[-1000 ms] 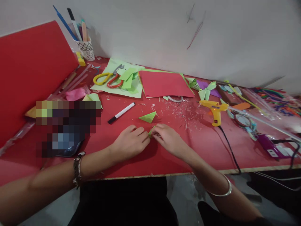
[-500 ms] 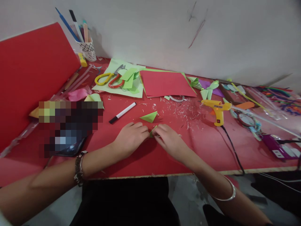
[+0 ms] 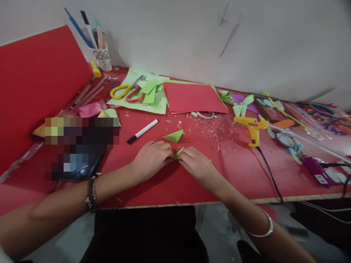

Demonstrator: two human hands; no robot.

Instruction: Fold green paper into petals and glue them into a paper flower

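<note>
Between my two hands is a small piece of green paper (image 3: pixel 178 152), mostly covered by the fingers. My left hand (image 3: pixel 153 157) is closed on its left side, fingertips pressed down at the red tabletop (image 3: pixel 170 186). From the other side my right hand (image 3: pixel 197 164) pinches the same paper between thumb and fingers. Just beyond the hands lies a folded green paper triangle (image 3: pixel 174 136), touched by neither. A white marker with a black cap (image 3: pixel 143 131) rests up and to the left of my left hand.
Scissors (image 3: pixel 127 93) lie on pale green paper at the back, beside stacked red sheets (image 3: pixel 196 98). A yellow glue gun (image 3: pixel 252 129) with a trailing cord stands at right, near a purple power strip (image 3: pixel 319 171). At left are a dark phone (image 3: pixel 82 168) and a pen cup (image 3: pixel 102 58).
My right hand has shifted slightly down, and a little more of the green paper shows between the fingers. The left hand stays nearly in place.
</note>
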